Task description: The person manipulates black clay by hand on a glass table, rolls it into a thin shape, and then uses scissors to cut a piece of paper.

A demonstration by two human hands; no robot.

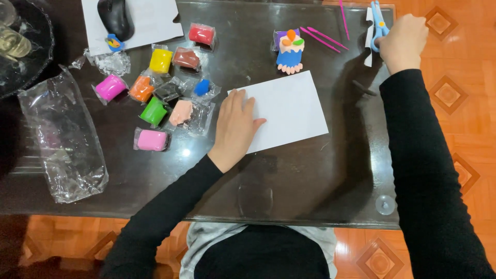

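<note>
My left hand (pixel 235 126) lies flat, fingers apart, on the left edge of a white paper sheet (pixel 292 108) on the dark glass table (pixel 289 191). My right hand (pixel 403 41) is stretched to the table's far right corner and is closed on blue-handled scissors (pixel 378 20), whose blades lie over a white paper strip (pixel 369 39). A small clay figure (pixel 290 51) in blue, purple and orange stands just beyond the sheet. Left of my left hand lie several wrapped clay blocks, among them green (pixel 154 111), pink (pixel 152 140) and yellow (pixel 160 60).
Pink plastic modelling sticks (pixel 324 37) lie near the figure. A black computer mouse (pixel 115 17) rests on a white sheet at the back left. An empty clear plastic bag (pixel 64 139) lies at the left, beside a dark glass dish (pixel 26 46). Orange tiled floor surrounds the table.
</note>
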